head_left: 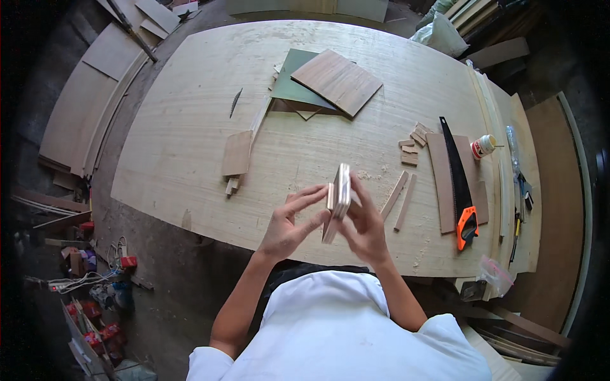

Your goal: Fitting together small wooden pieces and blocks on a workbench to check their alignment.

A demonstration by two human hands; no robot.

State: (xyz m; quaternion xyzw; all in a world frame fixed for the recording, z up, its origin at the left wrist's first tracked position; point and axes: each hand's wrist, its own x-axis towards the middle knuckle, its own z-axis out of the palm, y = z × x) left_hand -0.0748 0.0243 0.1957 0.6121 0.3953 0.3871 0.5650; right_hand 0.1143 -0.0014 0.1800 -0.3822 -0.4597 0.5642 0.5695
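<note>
Over the near edge of the workbench, a small stack of plywood pieces [342, 190] is held up on edge between my two hands. Its layered edges face upward, and one thinner wooden piece [330, 198] shows on the left side. My left hand [283, 225] pinches the stack from the left, thumb and fingers against it. From the right, my right hand [368, 232] grips the thicker part, with some fingers hidden behind it. Two thin wooden strips [404, 202] lie on the bench just right of my right hand, with sawdust around them.
On the workbench [184, 140] a hand saw [467, 222] with an orange handle rests on brown boards [440, 171]. Beside it stands a white-and-red jar [483, 147]. Small wood blocks [408, 152], larger panels [337, 81] and a wooden piece [237, 153] lie farther off.
</note>
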